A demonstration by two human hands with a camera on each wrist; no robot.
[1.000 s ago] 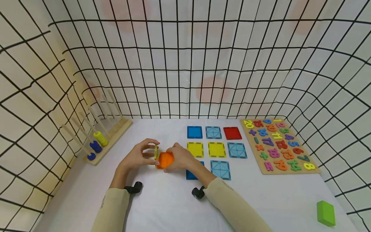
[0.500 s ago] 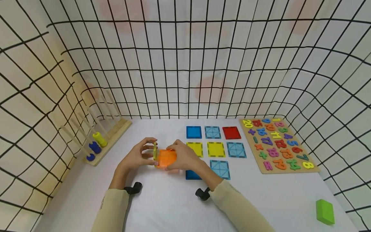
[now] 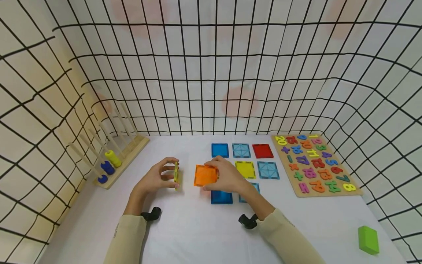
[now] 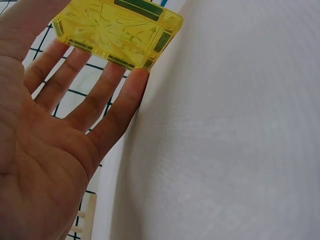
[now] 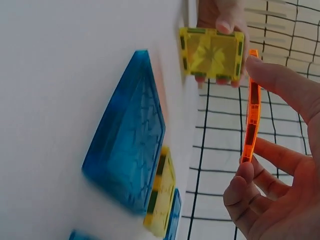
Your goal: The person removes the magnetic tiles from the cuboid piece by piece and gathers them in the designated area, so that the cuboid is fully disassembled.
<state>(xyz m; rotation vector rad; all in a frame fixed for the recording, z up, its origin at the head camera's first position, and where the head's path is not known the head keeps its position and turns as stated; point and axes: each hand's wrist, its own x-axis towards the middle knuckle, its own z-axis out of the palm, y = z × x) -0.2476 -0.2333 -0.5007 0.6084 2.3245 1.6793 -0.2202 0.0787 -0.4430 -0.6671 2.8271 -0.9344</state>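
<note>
With thumb and fingertips, my left hand (image 3: 158, 175) grips a translucent yellow square magnetic tile (image 4: 112, 30) by its edges. The tile stands upright on edge, seen nearly edge-on in the head view. My right hand (image 3: 227, 175) pinches a translucent orange magnetic tile (image 3: 205, 175) between thumb and fingers, to the right of the yellow one with a gap between them. In the right wrist view the orange tile (image 5: 252, 107) shows as a thin edge. Beneath the right hand lies a dark blue tile (image 3: 221, 197); the hand and forearm partly cover tiles there.
Behind and right of my right hand lie more flat tiles, among them a red tile (image 3: 262, 150) and a yellow tile (image 3: 245, 169). A wooden peg stand (image 3: 128, 161) is at left, a number puzzle board (image 3: 318, 165) at right. A green block (image 3: 368, 240) sits front right.
My right hand has drawn the orange tile away from the yellow tile, to the right and up off it. My left hand has stayed nearly still, holding the yellow tile.
</note>
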